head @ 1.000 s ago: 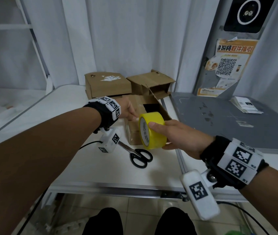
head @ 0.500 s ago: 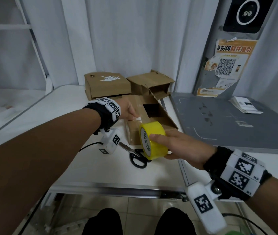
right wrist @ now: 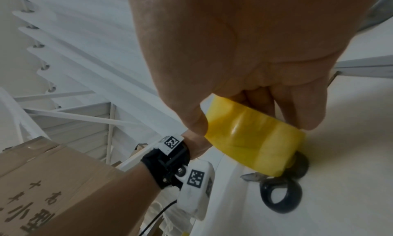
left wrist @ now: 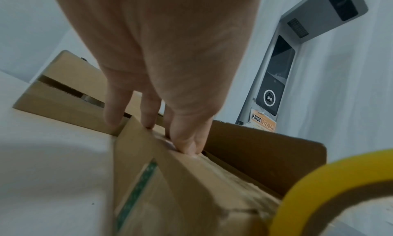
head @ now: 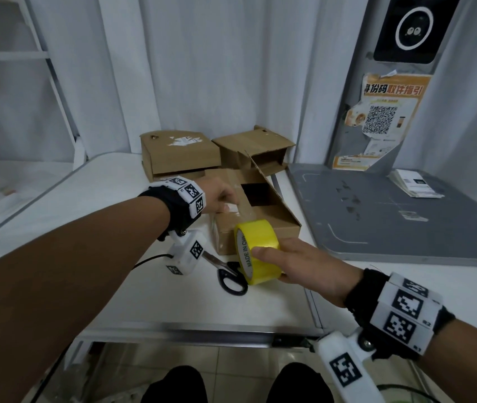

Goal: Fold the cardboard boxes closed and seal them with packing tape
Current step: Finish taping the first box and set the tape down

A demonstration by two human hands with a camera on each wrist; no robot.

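Note:
A brown cardboard box (head: 272,221) lies on the white table (head: 115,205), one flap standing up on its right side. My left hand (head: 216,196) presses straight fingers (left wrist: 149,120) on the box's top (left wrist: 191,180), holding down the end of a clear tape strip. That strip runs toward me to the yellow tape roll (head: 260,251). My right hand (head: 298,266) grips the roll (right wrist: 255,138) just in front of the box's near edge, above the table. The roll's rim (left wrist: 319,189) shows in the left wrist view.
Black-handled scissors (head: 231,277) lie on the table right under the roll and my left wrist. Two more cardboard boxes (head: 179,154) (head: 254,146) stand at the back by the curtain. A grey platform (head: 376,216) with a paper stack (head: 414,183) is on the right.
My right hand has drawn the roll down and toward me, off the box's top to its near edge, paying out tape. The left hand has stayed pressed on the box.

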